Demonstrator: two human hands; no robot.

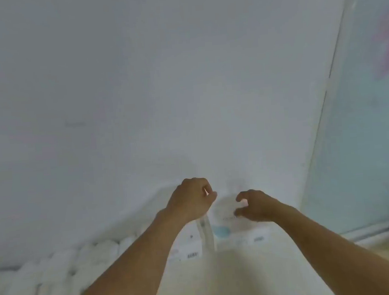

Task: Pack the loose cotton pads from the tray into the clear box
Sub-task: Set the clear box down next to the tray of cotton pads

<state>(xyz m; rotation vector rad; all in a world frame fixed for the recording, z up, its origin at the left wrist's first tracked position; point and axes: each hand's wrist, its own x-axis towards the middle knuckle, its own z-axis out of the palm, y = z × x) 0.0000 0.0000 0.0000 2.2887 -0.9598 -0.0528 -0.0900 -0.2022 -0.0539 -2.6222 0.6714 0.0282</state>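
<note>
The view is blurred and tilted up at a white wall. My left hand (192, 199) is curled into a fist, with a small white sliver showing between its fingers. A clear plastic strip (204, 232) hangs below the fist. My right hand (254, 205) curves its thumb and forefinger round the right edge of a faint clear box (225, 210) that has a blue patch low on it. Tray and loose cotton pads cannot be made out.
White packets with dark print (191, 251) lie under the hands on a pale surface (232, 278). A lumpy white padded thing (59, 272) runs along the lower left. A frosted glass panel (360, 135) in a white frame stands at the right.
</note>
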